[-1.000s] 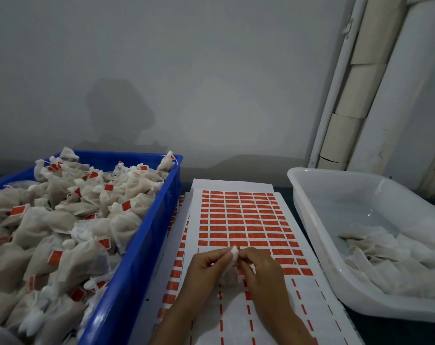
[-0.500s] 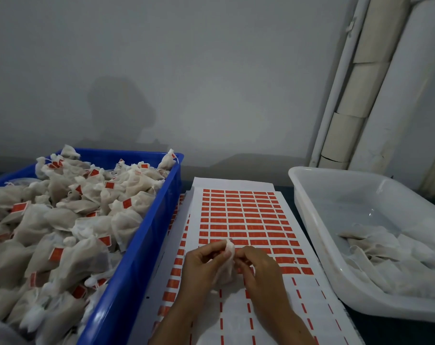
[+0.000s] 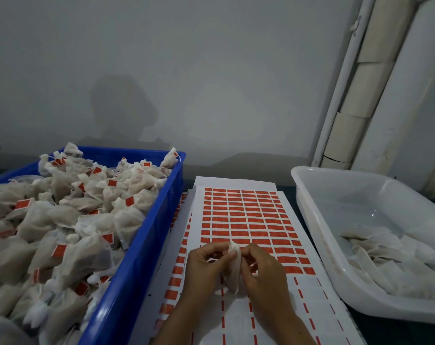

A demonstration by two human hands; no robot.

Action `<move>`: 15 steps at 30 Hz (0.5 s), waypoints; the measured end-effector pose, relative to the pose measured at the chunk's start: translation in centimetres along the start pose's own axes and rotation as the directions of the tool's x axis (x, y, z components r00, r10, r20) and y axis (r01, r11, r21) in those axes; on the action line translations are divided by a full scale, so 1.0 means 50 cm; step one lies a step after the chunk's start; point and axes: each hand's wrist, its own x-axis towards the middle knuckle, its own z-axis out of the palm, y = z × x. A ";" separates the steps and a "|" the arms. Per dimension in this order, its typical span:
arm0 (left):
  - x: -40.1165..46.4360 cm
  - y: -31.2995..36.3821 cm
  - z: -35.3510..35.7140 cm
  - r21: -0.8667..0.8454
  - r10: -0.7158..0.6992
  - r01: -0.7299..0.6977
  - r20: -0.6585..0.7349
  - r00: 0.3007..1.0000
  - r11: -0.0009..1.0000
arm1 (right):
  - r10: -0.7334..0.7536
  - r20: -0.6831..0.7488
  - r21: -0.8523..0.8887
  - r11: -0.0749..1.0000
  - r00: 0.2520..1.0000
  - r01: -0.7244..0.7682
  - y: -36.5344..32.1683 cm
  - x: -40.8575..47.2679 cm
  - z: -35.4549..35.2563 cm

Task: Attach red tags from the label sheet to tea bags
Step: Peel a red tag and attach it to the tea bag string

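Blue bin [image 3: 146, 245] piled with tagged bags; few untagged in white tub [image 3: 311, 210]. Sheet [image 3: 248, 215] half used. Left hand [image 3: 206, 267] and right hand [image 3: 263, 270] pinch one bag [image 3: 233, 260].

Label sheet [image 3: 246, 220] flat in the middle, running away toward the wall [image 3: 211, 83]. Crate [image 3: 146, 245] just left of it, heaped with tagged tea bags [image 3: 62, 220]. Tub [image 3: 323, 232] just right of it, untagged tea bags [image 3: 385, 252] lying in its near part. Over the sheet's near half, left hand [image 3: 206, 267] and right hand [image 3: 263, 272] side by side, one tea bag [image 3: 233, 265] pinched between them. Pipes [image 3: 360, 95] upright behind the tub.
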 end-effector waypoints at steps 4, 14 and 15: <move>0.002 -0.010 0.003 0.082 0.062 -0.059 -0.038 0.997 0.995 | -0.008 -0.071 -0.018 1.000 0.997 0.007 -0.009 -0.001 0.004; 0.006 -0.023 0.002 0.215 0.165 -0.154 -0.032 0.986 0.964 | 0.063 -0.052 0.156 0.986 0.997 -0.054 -0.006 0.001 0.010; 0.005 -0.022 0.000 0.225 0.179 -0.167 -0.036 0.983 0.960 | 0.072 -0.062 0.175 0.983 0.996 -0.060 -0.008 0.001 0.009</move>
